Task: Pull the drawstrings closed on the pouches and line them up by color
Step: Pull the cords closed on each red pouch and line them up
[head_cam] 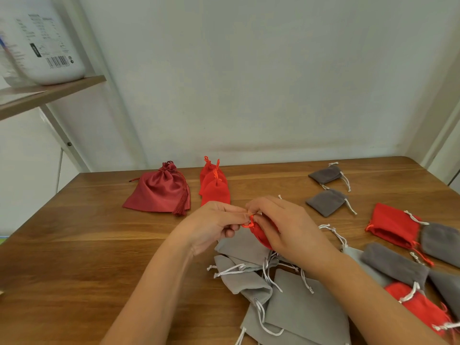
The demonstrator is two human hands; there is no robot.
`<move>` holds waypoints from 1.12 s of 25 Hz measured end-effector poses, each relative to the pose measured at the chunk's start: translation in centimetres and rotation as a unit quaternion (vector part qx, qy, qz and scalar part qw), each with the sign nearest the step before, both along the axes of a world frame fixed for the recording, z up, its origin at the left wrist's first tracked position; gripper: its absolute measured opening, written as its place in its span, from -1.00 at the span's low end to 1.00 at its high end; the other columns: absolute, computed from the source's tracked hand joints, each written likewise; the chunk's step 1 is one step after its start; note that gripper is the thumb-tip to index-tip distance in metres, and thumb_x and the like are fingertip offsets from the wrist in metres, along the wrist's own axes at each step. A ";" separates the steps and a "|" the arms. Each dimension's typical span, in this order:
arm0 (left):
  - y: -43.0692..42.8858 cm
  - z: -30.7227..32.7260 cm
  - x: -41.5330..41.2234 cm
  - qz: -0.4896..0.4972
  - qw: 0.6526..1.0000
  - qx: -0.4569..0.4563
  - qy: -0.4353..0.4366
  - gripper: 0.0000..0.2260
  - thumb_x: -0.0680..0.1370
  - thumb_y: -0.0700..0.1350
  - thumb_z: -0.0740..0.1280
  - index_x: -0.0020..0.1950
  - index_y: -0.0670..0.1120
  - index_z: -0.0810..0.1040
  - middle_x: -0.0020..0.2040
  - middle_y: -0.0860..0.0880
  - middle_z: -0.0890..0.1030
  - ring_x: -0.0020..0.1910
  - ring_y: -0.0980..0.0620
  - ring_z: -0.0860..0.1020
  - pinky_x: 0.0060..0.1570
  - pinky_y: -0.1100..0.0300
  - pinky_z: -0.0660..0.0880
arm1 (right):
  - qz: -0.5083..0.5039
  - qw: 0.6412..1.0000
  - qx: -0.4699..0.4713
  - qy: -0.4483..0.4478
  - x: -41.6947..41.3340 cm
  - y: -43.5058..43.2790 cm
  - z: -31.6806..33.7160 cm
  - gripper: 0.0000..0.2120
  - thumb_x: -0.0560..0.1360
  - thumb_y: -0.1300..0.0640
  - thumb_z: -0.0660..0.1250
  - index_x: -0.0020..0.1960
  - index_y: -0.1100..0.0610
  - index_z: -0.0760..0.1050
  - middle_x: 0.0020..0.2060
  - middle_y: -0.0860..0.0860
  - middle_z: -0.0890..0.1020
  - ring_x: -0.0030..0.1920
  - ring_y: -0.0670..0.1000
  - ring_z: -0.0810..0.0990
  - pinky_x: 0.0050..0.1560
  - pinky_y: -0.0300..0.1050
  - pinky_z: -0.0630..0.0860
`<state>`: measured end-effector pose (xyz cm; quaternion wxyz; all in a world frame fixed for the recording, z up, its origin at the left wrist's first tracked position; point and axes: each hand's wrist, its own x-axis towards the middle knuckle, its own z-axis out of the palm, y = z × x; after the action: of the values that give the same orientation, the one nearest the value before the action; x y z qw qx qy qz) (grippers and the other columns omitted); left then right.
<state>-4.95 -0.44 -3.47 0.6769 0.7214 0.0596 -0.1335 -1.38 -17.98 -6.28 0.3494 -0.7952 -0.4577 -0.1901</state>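
The brown wooden tabletop point(99, 245) ran up to a plain pale wall point(249, 83). A wooden shelf point(49, 95) at my upper left carried a big white plastic bottle point(49, 46). Near the far edge lay a dark red satin pouch point(161, 192) and, just beside it, a row of bright red velvet pouches point(214, 188). Above a heap of light grey pouches point(249, 277), my right hand point(281, 227) gripped a small bright red pouch point(261, 235) with curled fingers. My left hand point(211, 227) pinched its red drawstring point(249, 221) at the neck.
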 end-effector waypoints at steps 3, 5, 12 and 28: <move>0.3 0.3 -0.4 -0.044 0.997 0.066 -0.025 -0.87 0.50 -0.19 0.38 0.00 -0.14 0.69 -0.22 0.06 0.65 -0.27 0.20 0.44 -0.21 0.34 0.35 | -0.015 1.000 -0.010 -0.018 0.1 0.1 -0.2 -0.82 0.55 0.10 0.11 -0.04 0.12 0.48 -0.18 -0.04 0.56 -0.25 -0.06 0.49 -0.27 -0.09 0.45; 0.2 0.4 -0.6 -0.038 0.995 0.082 -0.047 -0.82 0.49 -0.18 0.39 0.07 -0.13 0.67 -0.13 0.10 0.69 -0.21 0.26 0.49 -0.15 0.39 0.38 | -0.033 0.999 -0.003 -0.028 0.2 0.2 -0.2 -0.81 0.55 0.10 0.12 -0.03 0.11 0.49 -0.18 -0.03 0.56 -0.25 -0.04 0.52 -0.30 -0.08 0.49; -0.2 0.4 -0.3 0.028 0.996 0.065 -0.054 -0.88 0.44 -0.24 0.43 -0.04 -0.14 0.69 -0.33 0.11 0.64 -0.36 0.27 0.44 -0.30 0.39 0.33 | -0.040 0.999 0.006 -0.010 0.2 0.3 -0.3 -0.84 0.54 0.09 0.11 -0.01 0.09 0.44 -0.10 0.00 0.62 -0.20 -0.02 0.58 -0.30 -0.02 0.56; -0.5 0.6 -0.4 0.003 0.994 0.087 -0.064 -0.82 0.47 -0.28 0.40 0.05 -0.26 0.64 -0.49 0.18 0.56 -0.48 0.38 0.46 -0.37 0.56 0.33 | -0.051 0.998 -0.026 0.006 -0.2 0.7 -0.3 -0.76 0.53 0.04 0.05 -0.05 0.08 0.47 -0.28 -0.08 0.58 -0.34 -0.10 0.52 -0.39 -0.16 0.47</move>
<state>-5.39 -0.89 -2.88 0.6141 0.7847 0.0300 -0.0795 -1.57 -17.29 -6.54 0.3214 -0.8272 -0.4193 -0.1914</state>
